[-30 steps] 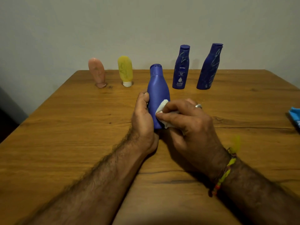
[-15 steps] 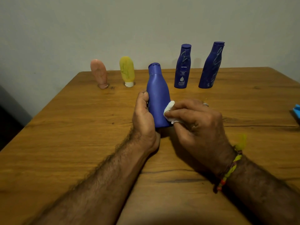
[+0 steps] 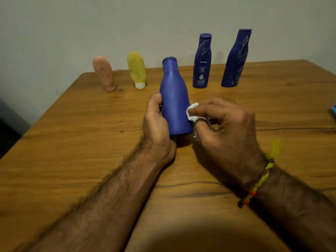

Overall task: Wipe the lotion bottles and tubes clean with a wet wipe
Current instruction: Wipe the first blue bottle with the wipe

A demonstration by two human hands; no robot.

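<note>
A plain blue lotion bottle (image 3: 174,99) stands upright on the wooden table (image 3: 72,142), leaning slightly left. My left hand (image 3: 156,124) grips its left side near the base. My right hand (image 3: 223,128) pinches a small crumpled white wet wipe (image 3: 192,111) against the bottle's right side. Behind stand a labelled blue bottle (image 3: 202,60) and a taller blue bottle (image 3: 236,59) with scribble marks. A pink tube (image 3: 104,73) and a yellow tube (image 3: 136,70) stand cap-down at the back left, both marked.
A blue object (image 3: 333,111) shows at the right edge of the frame. A pale wall rises behind the table's far edge. The table's left edge runs diagonally, with dark floor beyond it.
My right hand has slid the wipe from the bottle's front toward its right side. The left hand keeps its hold on the bottle.
</note>
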